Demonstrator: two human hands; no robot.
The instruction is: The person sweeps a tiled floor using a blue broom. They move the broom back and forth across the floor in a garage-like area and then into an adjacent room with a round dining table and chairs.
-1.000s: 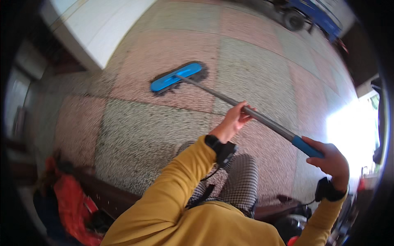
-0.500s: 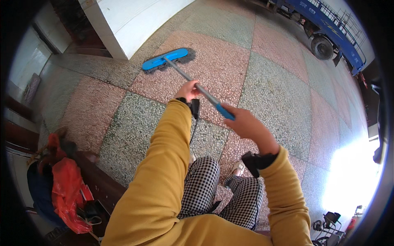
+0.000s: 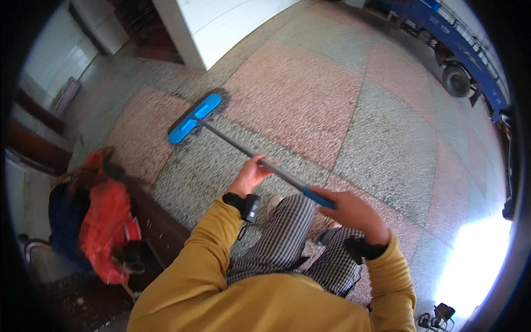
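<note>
- Since the earlier frame, the mop head point(image 3: 206, 108) has come left and toward the person, off the large pink square and over a joint in the patterned floor point(image 3: 298, 94); both hands have stayed on the mop.
- A red bag point(image 3: 106, 224) lies well left of and below the left hand point(image 3: 251, 175); any print on it is too blurred to make out.
- The mop head, blue-backed with grey fringe, rests on the floor ahead and left of the left hand. A rough joint might snag the fringe if it were pushed hard.
- A white wall point(image 3: 221, 27) ends in a corner beyond the left hand, near the mop head; a wide swing could knock it.
- The left hand is wrapped around the grey pole point(image 3: 235, 144). A loose hold could let it slip or twist. The cord under its wrist device point(image 3: 250, 208) could catch.
- The right hand point(image 3: 354, 213) is clamped on the blue grip point(image 3: 319, 197) at the pole's near end.
- Far beyond the right hand, a blue truck point(image 3: 475, 61) bears pale markings on its side.
</note>
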